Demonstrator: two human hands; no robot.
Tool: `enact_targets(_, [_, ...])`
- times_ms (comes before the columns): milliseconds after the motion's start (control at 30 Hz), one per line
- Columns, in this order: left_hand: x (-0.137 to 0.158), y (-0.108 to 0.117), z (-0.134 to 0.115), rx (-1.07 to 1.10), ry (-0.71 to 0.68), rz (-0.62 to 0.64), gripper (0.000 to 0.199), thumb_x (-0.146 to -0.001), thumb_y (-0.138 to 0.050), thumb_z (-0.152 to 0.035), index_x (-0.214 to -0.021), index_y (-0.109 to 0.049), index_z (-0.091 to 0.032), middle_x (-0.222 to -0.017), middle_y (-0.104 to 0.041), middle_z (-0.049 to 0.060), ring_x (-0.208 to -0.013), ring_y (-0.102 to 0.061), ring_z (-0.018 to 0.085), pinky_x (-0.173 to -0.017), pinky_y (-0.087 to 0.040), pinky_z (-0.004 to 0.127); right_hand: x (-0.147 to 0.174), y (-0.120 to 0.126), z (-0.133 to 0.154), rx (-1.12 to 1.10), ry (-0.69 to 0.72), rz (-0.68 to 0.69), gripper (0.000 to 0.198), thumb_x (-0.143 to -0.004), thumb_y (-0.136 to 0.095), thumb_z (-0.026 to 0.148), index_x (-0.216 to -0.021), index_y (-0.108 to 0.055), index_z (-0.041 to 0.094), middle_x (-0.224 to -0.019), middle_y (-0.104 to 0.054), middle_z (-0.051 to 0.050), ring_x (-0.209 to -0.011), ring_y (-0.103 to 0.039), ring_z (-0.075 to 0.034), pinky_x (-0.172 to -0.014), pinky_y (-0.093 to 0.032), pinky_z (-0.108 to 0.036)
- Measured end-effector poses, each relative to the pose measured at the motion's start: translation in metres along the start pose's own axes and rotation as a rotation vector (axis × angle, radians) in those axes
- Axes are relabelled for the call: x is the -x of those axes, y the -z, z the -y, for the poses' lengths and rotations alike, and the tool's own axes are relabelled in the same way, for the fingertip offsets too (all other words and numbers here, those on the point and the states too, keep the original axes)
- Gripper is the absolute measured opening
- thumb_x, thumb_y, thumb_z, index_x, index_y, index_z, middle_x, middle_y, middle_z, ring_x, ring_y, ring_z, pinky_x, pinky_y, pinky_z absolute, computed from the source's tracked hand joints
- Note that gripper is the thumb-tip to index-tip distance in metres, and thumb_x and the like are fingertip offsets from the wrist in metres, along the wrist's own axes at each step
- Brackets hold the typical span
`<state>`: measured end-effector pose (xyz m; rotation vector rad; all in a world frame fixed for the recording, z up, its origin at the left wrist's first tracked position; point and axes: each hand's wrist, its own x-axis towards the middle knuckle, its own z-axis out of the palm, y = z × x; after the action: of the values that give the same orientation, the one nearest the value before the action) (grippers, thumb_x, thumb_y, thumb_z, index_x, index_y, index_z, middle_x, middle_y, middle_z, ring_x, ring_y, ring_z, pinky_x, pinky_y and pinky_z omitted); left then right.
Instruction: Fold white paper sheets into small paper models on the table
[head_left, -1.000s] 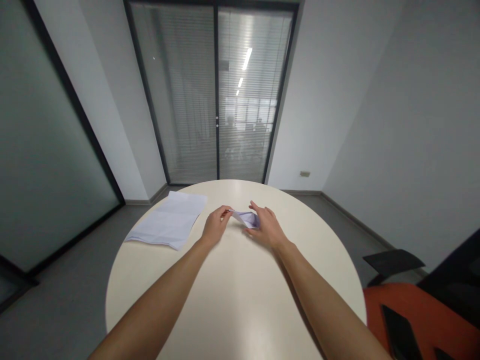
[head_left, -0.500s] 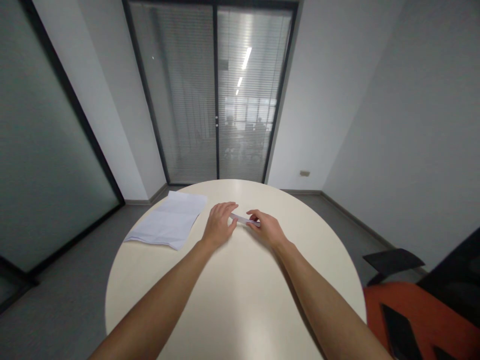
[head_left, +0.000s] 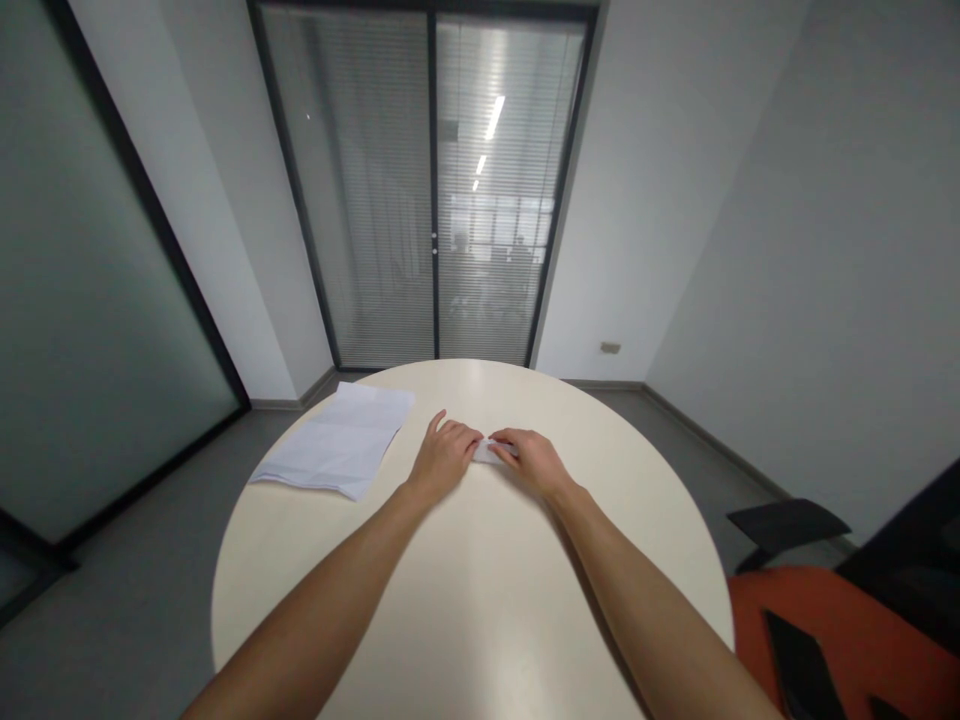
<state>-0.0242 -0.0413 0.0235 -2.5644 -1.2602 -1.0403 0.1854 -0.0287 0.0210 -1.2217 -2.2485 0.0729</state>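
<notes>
Between my hands, low over the table, is a small folded piece of white paper (head_left: 484,453). My left hand (head_left: 445,456) pinches its left end, with one finger raised away from the others. My right hand (head_left: 529,458) grips the other end between thumb and fingers. Much of the paper is covered by my fingertips, so its full shape is hidden. Several white sheets of paper (head_left: 341,440), creased and loosely stacked, lie to the left of my left hand.
The round cream table (head_left: 442,620) spreads under both forearms. An orange chair (head_left: 862,630) with a black armrest (head_left: 789,524) stands close to its right edge. Beyond the far edge is a glass door (head_left: 360,200) with blinds, between white walls.
My left hand has closed from a looser hold onto the paper's left end, and the hands are closer together. The paper strip has turned, showing a wider face. The stacked sheets have not moved.
</notes>
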Motion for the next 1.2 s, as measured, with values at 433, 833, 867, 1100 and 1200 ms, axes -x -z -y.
enact_targets(433, [0.002, -0.013, 0.006, 0.020, 0.079, 0.088, 0.018, -0.096, -0.057, -0.020, -0.107, -0.071, -0.021, -0.105, -0.075, 0.007, -0.102, -0.066, 0.024, -0.112, -0.033, 0.050, -0.001, -0.002, -0.001, 0.002, 0.051, 0.069, 0.029, -0.097, -0.058, 0.027, -0.124, -0.067, 0.024, -0.108, -0.077, -0.005, -0.098, -0.071, -0.022, -0.092, -0.048, -0.035])
enact_targets(833, [0.010, -0.019, 0.009, 0.169, 0.054, 0.251, 0.031, -0.096, -0.050, -0.016, -0.115, -0.073, -0.025, -0.127, -0.071, 0.006, -0.118, -0.065, 0.023, -0.104, -0.049, 0.037, 0.002, -0.016, -0.013, -0.016, 0.110, 0.077, 0.025, -0.095, -0.055, 0.018, -0.112, -0.073, 0.022, -0.113, -0.075, -0.005, -0.105, -0.065, -0.022, -0.098, -0.047, -0.038])
enact_targets(867, [0.011, -0.019, 0.009, 0.187, 0.061, 0.260, 0.031, -0.097, -0.049, -0.018, -0.117, -0.072, -0.026, -0.127, -0.071, 0.005, -0.118, -0.065, 0.023, -0.103, -0.049, 0.037, 0.002, -0.016, -0.013, -0.023, 0.131, 0.081, 0.025, -0.095, -0.055, 0.018, -0.110, -0.074, 0.022, -0.113, -0.075, -0.005, -0.105, -0.065, -0.022, -0.099, -0.047, -0.038])
enact_targets(1100, [0.013, -0.026, 0.018, 0.163, 0.116, 0.317, 0.036, -0.096, -0.052, -0.022, -0.129, -0.067, -0.022, -0.140, -0.063, 0.010, -0.134, -0.056, 0.026, -0.112, -0.043, 0.043, 0.003, -0.018, -0.016, -0.086, 0.227, 0.169, 0.036, -0.100, -0.046, 0.023, -0.128, -0.069, 0.022, -0.134, -0.068, -0.008, -0.122, -0.062, -0.024, -0.111, -0.044, -0.043])
enact_targets(1200, [0.013, -0.029, 0.021, 0.157, 0.124, 0.306, 0.036, -0.096, -0.051, -0.020, -0.128, -0.067, -0.020, -0.139, -0.063, 0.012, -0.133, -0.056, 0.028, -0.112, -0.044, 0.046, 0.005, -0.023, -0.020, -0.063, 0.219, 0.233, 0.043, -0.102, -0.041, 0.025, -0.141, -0.059, 0.020, -0.147, -0.057, -0.010, -0.136, -0.053, -0.025, -0.118, -0.037, -0.047])
